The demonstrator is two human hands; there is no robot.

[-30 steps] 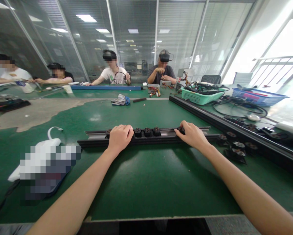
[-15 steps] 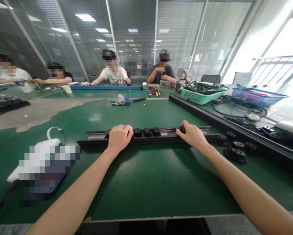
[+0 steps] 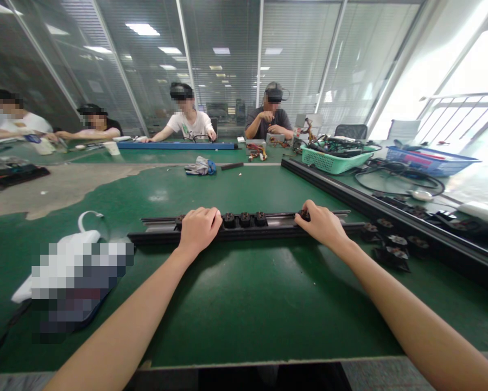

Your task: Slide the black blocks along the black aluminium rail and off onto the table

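Note:
A long black rail [image 3: 268, 231] lies crosswise on the green table [image 3: 235, 304], with three small black round modules [image 3: 244, 219] seated in its channel. My left hand [image 3: 198, 228] rests as a loose fist on the rail just left of those modules, fingers curled over it. My right hand [image 3: 321, 224] sits farther right on the rail, its fingertips pinched on another small black module [image 3: 303, 215] in the channel.
Several loose black modules [image 3: 390, 244] lie to the right beside a second long black rail [image 3: 390, 212]. A white object [image 3: 78, 239] sits at the left. A green basket [image 3: 335, 158] of cables and a blue tray [image 3: 431, 160] stand behind. Several people work at the far side.
My right hand has shifted slightly right along the rail with the module. My left hand has stayed put.

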